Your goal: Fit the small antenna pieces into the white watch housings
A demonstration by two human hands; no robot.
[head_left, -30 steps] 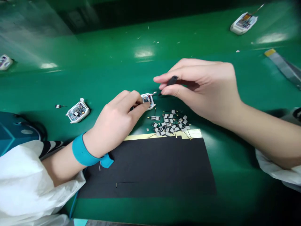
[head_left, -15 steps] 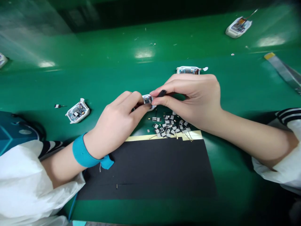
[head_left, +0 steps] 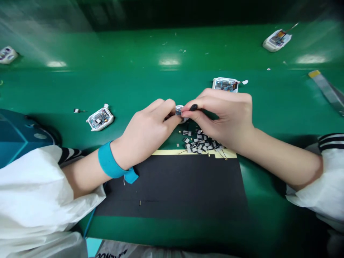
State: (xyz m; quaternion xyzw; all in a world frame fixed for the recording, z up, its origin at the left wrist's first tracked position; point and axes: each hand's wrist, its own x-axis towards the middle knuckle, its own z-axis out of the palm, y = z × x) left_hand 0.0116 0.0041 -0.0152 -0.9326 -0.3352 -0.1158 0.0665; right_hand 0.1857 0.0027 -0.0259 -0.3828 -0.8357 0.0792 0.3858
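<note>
My left hand is closed on a small white watch case that shows a circuit board inside. Most of that case is hidden behind my fingers. My right hand pinches a slim black tool between thumb and forefinger, right at the case. Its blunt dark end sticks out, while the working tip is covered. Just below my right hand lies a pile of small black-and-white parts with thin wire leads. A second open watch case sits behind my right hand, partly covered by it.
Further open watch cases lie at the left, far left and far right. One loose wired part is at the left. A black mat covers the front; a grey flat strip lies right, a blue bin left.
The view has shifted, so most of the scene sits further right in the picture. Both hands stay together at the watch case, with the black tool still pinched in my right hand.
</note>
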